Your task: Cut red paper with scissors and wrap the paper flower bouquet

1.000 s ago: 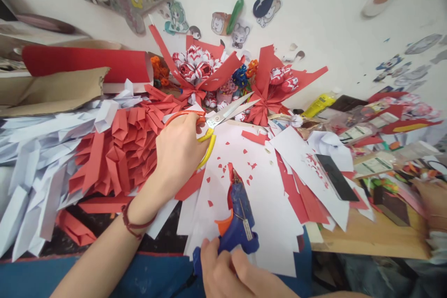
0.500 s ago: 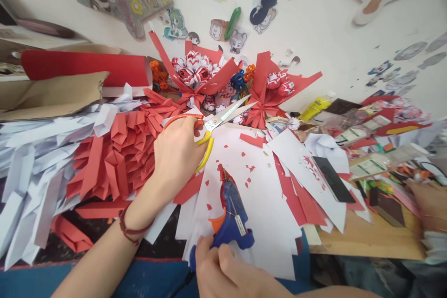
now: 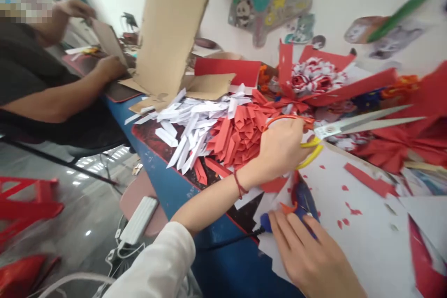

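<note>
My left hand (image 3: 281, 146), with a dark red cord bracelet at the wrist, is closed around scissors (image 3: 328, 130). One handle loop is orange and the other yellow; the blades point right and stand slightly apart. Lower down, my right hand (image 3: 310, 251) lies over a blue hot glue gun (image 3: 305, 195) with its fingers curled on the body. The gun's orange trigger shows, and its black cord runs left. Under it are white paper sheets (image 3: 370, 251) with small red scraps. Folded red paper pieces (image 3: 240, 135) are heaped beside my left hand.
Folded white paper pieces (image 3: 192, 121) lie left of the red heap. Behind stand a cardboard sheet (image 3: 171, 23) and a red-wrapped paper bouquet (image 3: 338, 95). Another person (image 3: 52, 93) sits at far left, hands on a flat board. A white power strip (image 3: 139, 219) rests on a pink stool (image 3: 160, 219).
The view has swung left, bringing the other person and the floor into sight. My left hand still holds the scissors. My right hand's fingers now spread further over the glue gun.
</note>
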